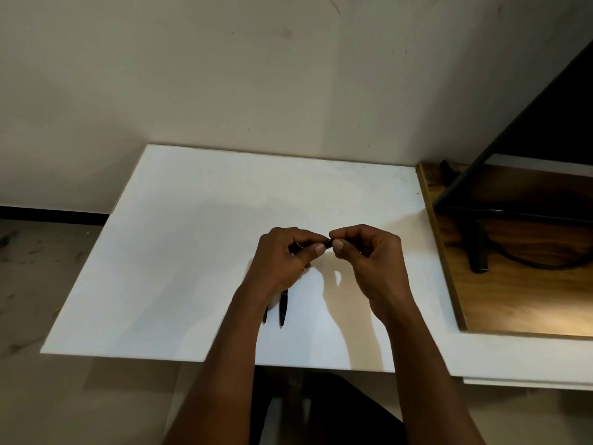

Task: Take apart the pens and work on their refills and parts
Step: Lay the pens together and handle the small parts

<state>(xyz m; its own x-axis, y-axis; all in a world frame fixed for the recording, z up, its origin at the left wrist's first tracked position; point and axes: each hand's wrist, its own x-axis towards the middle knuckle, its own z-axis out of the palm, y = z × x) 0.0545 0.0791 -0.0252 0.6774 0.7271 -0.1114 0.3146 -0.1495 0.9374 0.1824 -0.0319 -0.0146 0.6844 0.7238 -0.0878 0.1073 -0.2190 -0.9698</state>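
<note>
Forearms reach in from the near edge, two of them, over a white worktop; two black pens lie side by side on it, just beneath the left wrist, the left one mostly hidden by the arm; beyond them the two hands meet above the board; the left hand curls round a third black pen, thumb pressed along its barrel; the right hand pinches the pen's exposed end between thumb and forefinger, the two thumbs nearly touching; only a short dark stretch shows between the fingers; to the far right a wooden board carries a black stand and a dark cable; behind stands a pale wall.
</note>
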